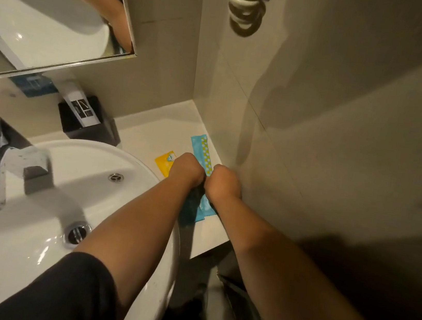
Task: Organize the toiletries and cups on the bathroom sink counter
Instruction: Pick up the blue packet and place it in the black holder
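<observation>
While both fists curl just right of frame centre, the left hand and right hand close on a long, flat, glossy blue plastic packet with a dotted yellow-green strip. It lies on the smooth white counter, long axis running toward the upper left (fingertips hidden). A small yellow sachet lies beside the round glazed white basin.

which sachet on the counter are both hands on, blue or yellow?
The long blue packet with the dotted strip, beside the right wall. Both hands, left and right, meet over its middle. The small yellow sachet lies partly hidden behind the left hand.
</observation>
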`<control>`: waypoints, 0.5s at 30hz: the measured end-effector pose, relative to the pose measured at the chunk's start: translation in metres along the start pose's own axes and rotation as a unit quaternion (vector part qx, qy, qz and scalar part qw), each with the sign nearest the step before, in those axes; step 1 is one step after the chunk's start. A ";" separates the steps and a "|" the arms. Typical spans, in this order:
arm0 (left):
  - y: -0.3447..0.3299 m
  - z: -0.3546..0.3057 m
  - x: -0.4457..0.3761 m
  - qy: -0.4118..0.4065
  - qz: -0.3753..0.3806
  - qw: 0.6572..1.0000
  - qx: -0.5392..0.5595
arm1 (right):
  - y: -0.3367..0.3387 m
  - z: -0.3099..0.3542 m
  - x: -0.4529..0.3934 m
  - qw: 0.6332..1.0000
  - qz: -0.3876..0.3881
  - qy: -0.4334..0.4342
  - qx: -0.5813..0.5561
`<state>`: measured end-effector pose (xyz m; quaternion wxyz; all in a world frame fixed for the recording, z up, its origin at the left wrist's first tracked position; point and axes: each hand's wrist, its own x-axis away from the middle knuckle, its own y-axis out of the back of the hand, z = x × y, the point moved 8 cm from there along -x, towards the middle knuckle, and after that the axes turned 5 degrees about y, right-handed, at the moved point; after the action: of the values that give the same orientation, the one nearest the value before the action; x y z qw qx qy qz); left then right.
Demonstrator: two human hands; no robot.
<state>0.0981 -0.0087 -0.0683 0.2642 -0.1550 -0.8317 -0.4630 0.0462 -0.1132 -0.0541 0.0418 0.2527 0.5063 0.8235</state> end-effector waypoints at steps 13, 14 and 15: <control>0.050 -0.007 0.022 -0.048 -0.062 0.990 0.115 | 0.036 0.015 0.002 0.986 -0.049 -0.004 -0.160; 0.058 -0.009 0.026 -0.055 -0.072 0.988 0.127 | 0.044 0.020 0.004 0.985 -0.054 0.001 -0.163; 0.065 -0.011 0.030 -0.062 -0.083 0.985 0.138 | 0.051 0.025 0.005 0.985 -0.061 0.008 -0.164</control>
<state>0.1094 0.0165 -0.0008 0.1917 -0.0763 -0.9123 -0.3537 0.0627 -0.1160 0.0007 0.1284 0.2045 0.3791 0.8933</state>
